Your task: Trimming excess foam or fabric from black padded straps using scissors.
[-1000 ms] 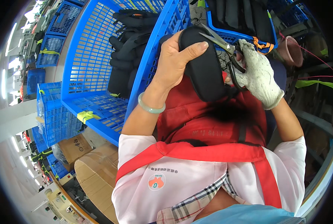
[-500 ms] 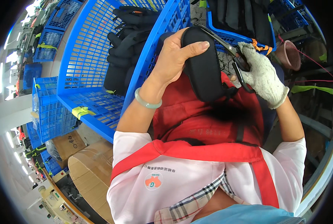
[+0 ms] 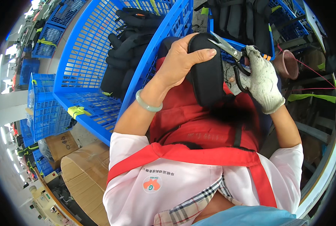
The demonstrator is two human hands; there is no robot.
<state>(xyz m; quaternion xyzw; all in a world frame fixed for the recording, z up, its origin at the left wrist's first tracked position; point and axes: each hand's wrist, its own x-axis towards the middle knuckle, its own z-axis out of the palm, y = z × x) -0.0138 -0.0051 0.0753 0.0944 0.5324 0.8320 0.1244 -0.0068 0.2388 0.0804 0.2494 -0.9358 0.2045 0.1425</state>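
Over my lap, above the red apron [image 3: 198, 124], I hold a black padded strap [image 3: 207, 75] upright in my left hand [image 3: 181, 60]. My fingers are curled round its left edge and the thumb [image 3: 202, 55] lies flat across its face, so the grip is closed on the strap. A pale green bangle [image 3: 148, 103] sits on that wrist.

My right hand [image 3: 264, 81], in a white knit glove, is closed through the loops of a pair of scissors [image 3: 234, 56]. The blades stand slightly apart, their tips at the strap's upper right edge; I cannot tell whether they touch it.

To my left, a large blue plastic crate [image 3: 85, 64] holds a heap of black padded pieces [image 3: 128, 49]. A second blue crate [image 3: 266, 22] ahead, beyond the scissors, holds more black pieces standing side by side. Near the right hand, a small pinkish mesh cup [image 3: 286, 64] stands beside that crate. Cardboard boxes [image 3: 83, 169] lie at lower left, with further blue crates [image 3: 43, 109] stacked behind them.
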